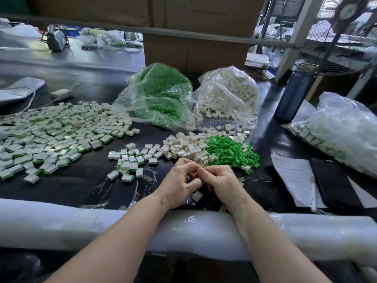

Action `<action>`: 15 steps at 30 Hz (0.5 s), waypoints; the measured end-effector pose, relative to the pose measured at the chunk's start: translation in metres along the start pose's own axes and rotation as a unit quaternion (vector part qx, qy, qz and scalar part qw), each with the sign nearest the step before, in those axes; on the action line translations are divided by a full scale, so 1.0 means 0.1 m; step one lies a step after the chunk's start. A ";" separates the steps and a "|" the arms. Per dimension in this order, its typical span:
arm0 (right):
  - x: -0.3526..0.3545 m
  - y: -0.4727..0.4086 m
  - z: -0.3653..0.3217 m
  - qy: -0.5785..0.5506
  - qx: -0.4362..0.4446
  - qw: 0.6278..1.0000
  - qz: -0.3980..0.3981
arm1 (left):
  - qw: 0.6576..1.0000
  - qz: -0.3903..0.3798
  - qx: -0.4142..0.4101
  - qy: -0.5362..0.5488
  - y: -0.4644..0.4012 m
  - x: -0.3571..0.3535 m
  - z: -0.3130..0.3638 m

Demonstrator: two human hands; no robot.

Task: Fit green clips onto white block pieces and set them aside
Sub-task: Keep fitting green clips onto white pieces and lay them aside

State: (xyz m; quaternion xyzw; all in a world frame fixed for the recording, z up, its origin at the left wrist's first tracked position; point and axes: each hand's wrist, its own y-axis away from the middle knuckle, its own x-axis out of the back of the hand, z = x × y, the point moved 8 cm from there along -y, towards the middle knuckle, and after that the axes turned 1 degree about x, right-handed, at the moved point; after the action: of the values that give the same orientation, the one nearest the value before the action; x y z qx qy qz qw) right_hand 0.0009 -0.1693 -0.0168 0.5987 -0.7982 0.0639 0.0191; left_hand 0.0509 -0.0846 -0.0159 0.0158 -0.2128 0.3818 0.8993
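Both hands meet over the dark table (77, 186), fingertips pressed together. The left hand (179, 184) and right hand (221, 180) are curled tight around something small between them, but the fingers hide it, so whether it is a clip, a block or both cannot be told. Just beyond the knuckles lies a heap of white blocks (183, 148), and to the right of that a heap of green clips (230, 152), both near the fingers. Finished pieces (130, 160) sit beyond and left of the left hand, and a far larger spread (53, 135) runs off the left edge. One white piece (197, 196) shows under the wrists, partly covered. Farther out stand a bag of clips (161, 94) and a bag of blocks (228, 92). A padded roll (81, 223) crosses under both forearms. Right of the right hand lie papers (293, 176), cut by a dark folder.
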 end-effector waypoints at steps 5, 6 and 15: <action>0.00 0.01 -0.02 0.004 0.003 1.000 0.004 | 1.000 -0.002 -0.001 0.004 0.00 -0.01 0.00; 0.00 0.01 -0.02 0.000 0.003 1.000 0.004 | 1.000 -0.002 -0.001 0.004 0.01 -0.01 0.01; 0.01 -0.02 -0.02 -0.008 0.024 0.999 0.027 | 0.999 0.035 -0.012 0.002 0.02 0.08 0.04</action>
State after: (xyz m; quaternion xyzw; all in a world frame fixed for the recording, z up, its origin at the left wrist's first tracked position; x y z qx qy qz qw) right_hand 0.0029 -0.1707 -0.0146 0.5779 -0.8123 0.0793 -0.0035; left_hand 0.0526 -0.0786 -0.0094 -0.0034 -0.2157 0.4100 0.8862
